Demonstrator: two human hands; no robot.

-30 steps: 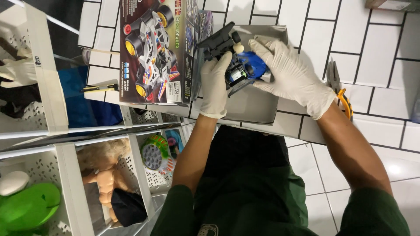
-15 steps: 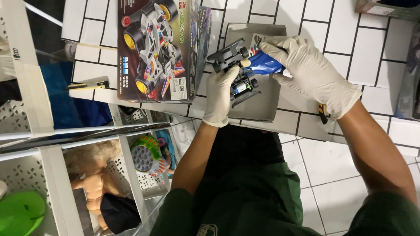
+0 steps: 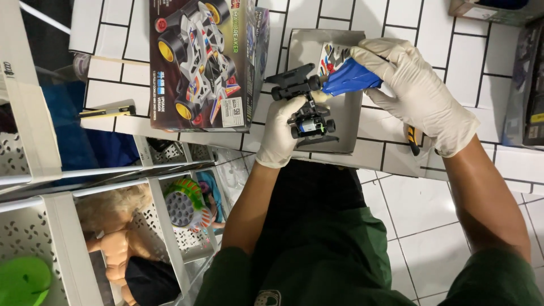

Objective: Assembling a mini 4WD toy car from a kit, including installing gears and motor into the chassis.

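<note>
Both hands gloved. Left hand [image 3: 281, 131] is clamped round the black toy-car chassis [image 3: 306, 110], holding it above the grey box tray [image 3: 340, 141] on the tiled floor [image 3: 419, 226]. The chassis' long axis runs roughly up-down in frame, rear wing at the top. Right hand [image 3: 416, 93] pinches the blue body shell [image 3: 350, 76] — fingers closed on it. The shell sits just right of the chassis' upper end, touching or nearly so. Printed car-kit box [image 3: 201, 62] lies to the left.

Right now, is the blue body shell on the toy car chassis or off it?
Off. The right hand holds the blue body shell raised beside the black chassis, which the left hand grips with its motor exposed.
</note>
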